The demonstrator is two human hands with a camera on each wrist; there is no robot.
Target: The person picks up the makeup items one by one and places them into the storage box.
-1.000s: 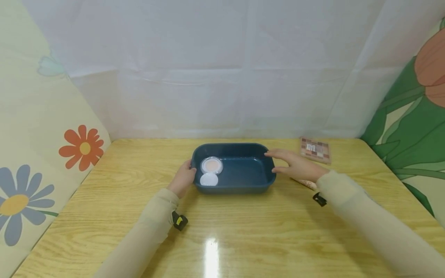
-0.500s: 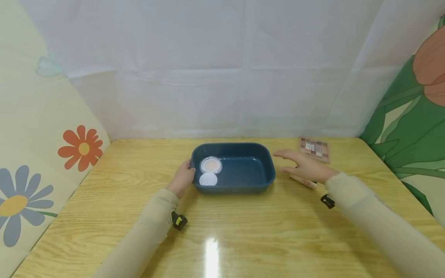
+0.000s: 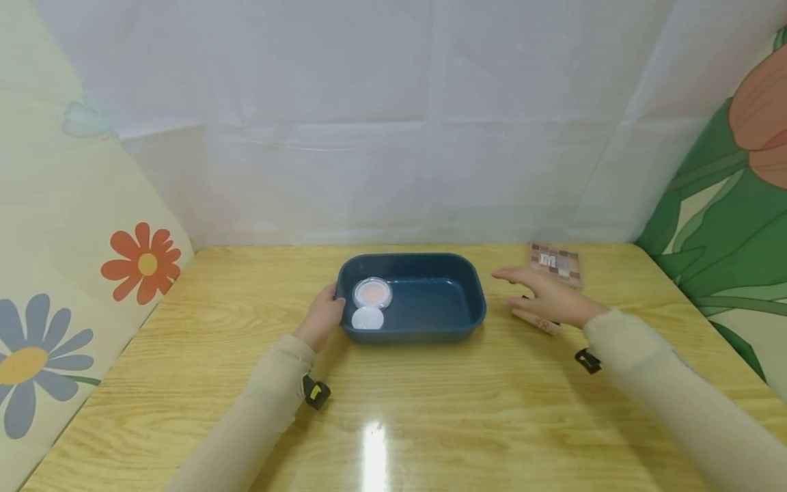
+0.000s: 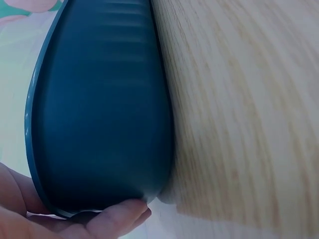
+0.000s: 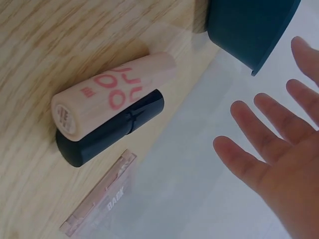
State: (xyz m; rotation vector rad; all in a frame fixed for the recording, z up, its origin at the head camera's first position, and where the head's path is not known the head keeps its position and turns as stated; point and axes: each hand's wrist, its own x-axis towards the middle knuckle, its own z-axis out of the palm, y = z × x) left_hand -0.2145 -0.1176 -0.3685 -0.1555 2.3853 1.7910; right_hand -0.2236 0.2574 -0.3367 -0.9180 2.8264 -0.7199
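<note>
A dark blue plastic bin (image 3: 424,336) stands upright on the table. My left hand (image 3: 322,318) grips its left end, thumb over the rim; in the left wrist view the fingers (image 4: 119,216) lie against the end wall. Inside, at the left, lies an open round compact (image 3: 372,293) with a white disc part (image 3: 367,318) in front. My right hand (image 3: 553,298) hovers right of the bin with fingers spread, touching nothing. Below it lie a beige tube with red lettering (image 5: 112,94) and a slim black tube (image 5: 107,139), side by side.
A brown checkered makeup palette (image 3: 556,265) lies flat at the table's back right, behind my right hand. A white cloth (image 3: 393,171) hangs along the back edge. Flower-print cloths (image 3: 732,260) border both sides of the wooden table (image 3: 424,410).
My right hand has left the bin's right rim and moved to the right, uncovering more of the tubes. The left hand has kept its hold, and the bin stays in place.
</note>
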